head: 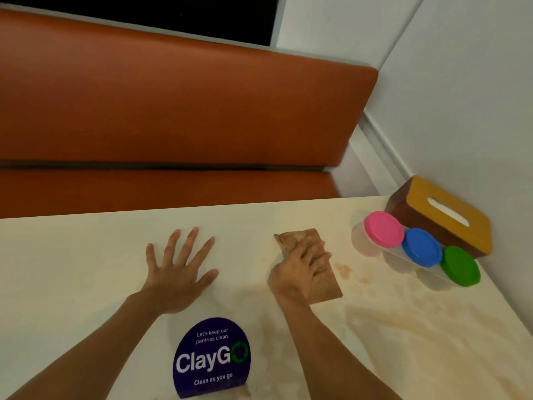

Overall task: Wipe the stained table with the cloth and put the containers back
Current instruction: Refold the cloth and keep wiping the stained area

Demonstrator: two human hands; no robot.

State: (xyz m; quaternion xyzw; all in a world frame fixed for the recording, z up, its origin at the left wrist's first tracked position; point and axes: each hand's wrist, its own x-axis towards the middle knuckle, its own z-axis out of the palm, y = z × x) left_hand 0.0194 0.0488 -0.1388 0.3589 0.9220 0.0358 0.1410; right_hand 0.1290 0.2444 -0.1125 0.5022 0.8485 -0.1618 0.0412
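Closest in, a round purple sticker (212, 359) reading "ClayGo, Clean as you go" sits on the pale bench (72, 269) between the two forearms. At 11 o'clock from it the left hand (178, 272) lies flat on the bench, fingers spread wide, holding nothing. At 1 o'clock from the sticker the right hand (302, 269) presses palm-down on the folded brown cloth (297, 238), its fingers laid fairly straight across it, not wrapped round. The cloth pokes out past the fingertips at 12 o'clock and beside the wrist at 5 o'clock. A small brown stain (343, 271) lies just beside the cloth at 3 o'clock, and a wider smear (403, 321) at 4 o'clock. The three containers (421, 247), lidded pink, blue and green, stand in a row at 2 o'clock from the right hand, apart from it, just beside a tissue box (450, 215)
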